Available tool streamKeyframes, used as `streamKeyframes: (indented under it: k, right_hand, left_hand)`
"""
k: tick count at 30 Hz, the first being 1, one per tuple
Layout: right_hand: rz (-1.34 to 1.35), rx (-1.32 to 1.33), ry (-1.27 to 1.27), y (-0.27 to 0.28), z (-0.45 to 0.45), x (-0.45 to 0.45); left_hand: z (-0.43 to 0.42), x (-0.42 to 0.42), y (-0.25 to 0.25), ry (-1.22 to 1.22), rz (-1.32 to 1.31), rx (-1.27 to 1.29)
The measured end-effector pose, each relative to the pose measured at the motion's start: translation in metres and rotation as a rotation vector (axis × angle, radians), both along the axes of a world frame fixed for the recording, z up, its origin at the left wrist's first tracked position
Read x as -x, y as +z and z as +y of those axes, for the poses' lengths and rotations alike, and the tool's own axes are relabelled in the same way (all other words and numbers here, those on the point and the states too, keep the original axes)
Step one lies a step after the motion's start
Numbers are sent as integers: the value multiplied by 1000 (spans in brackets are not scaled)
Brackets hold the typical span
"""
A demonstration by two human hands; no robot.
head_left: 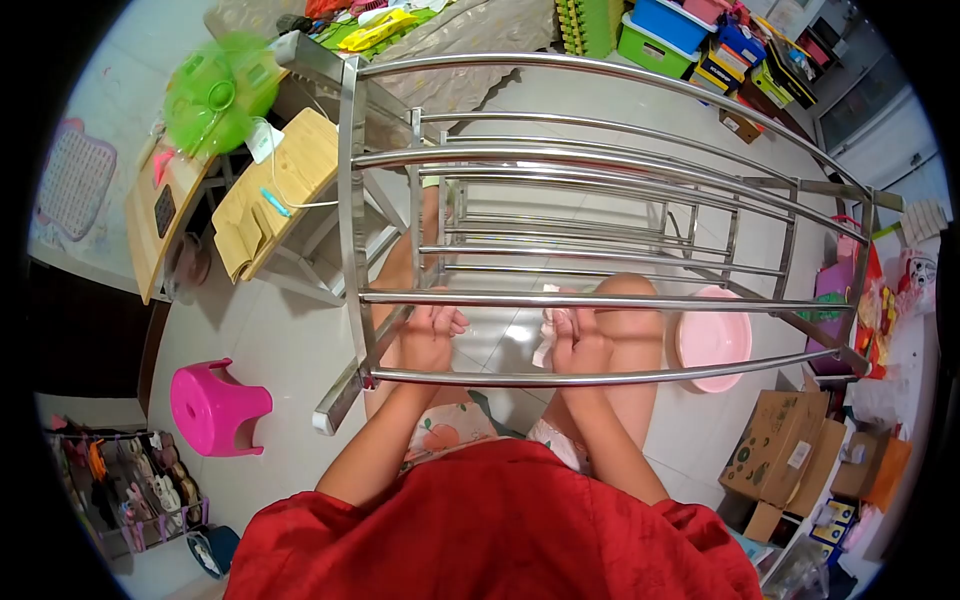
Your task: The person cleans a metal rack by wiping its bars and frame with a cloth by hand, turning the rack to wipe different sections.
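A shiny metal rack (600, 157) with long curved bars stands in front of me, its near bars crossing over my forearms and knees. My left hand (435, 330) is behind these bars, close to the rack's left end post. Its fingers are loosely bent and a little apart, and I see nothing in them. My right hand (582, 342) is closed on a crumpled whitish cloth (546, 335), which sticks out on its left side. This hand lies over my right knee, between the two nearest bars.
Left of me stand a pink stool (210, 408) and a small wooden desk (285, 190). A pink basin (715, 340) is on the floor beyond my right knee. Cardboard boxes (775, 445) are at the right, and a green fan (220, 95) is at the upper left.
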State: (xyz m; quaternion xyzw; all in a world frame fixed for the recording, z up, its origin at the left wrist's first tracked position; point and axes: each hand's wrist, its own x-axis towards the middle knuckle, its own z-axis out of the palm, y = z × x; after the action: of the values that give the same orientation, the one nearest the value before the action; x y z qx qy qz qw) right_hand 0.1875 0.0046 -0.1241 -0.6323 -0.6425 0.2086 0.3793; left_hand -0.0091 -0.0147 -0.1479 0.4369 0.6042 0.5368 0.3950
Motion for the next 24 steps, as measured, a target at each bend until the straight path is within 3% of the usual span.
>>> streamKeyframes:
  k: [9, 13, 24]
  right_hand:
    - [33, 87, 237, -4, -2, 42]
    - [62, 3, 323, -4, -3, 61]
    - [-140, -87, 263, -16, 1, 30]
  left_hand:
    - [0, 0, 0, -10, -37, 16]
    - [0, 0, 3, -75, -95, 78]
    - [1, 0, 14, -124, -46, 127]
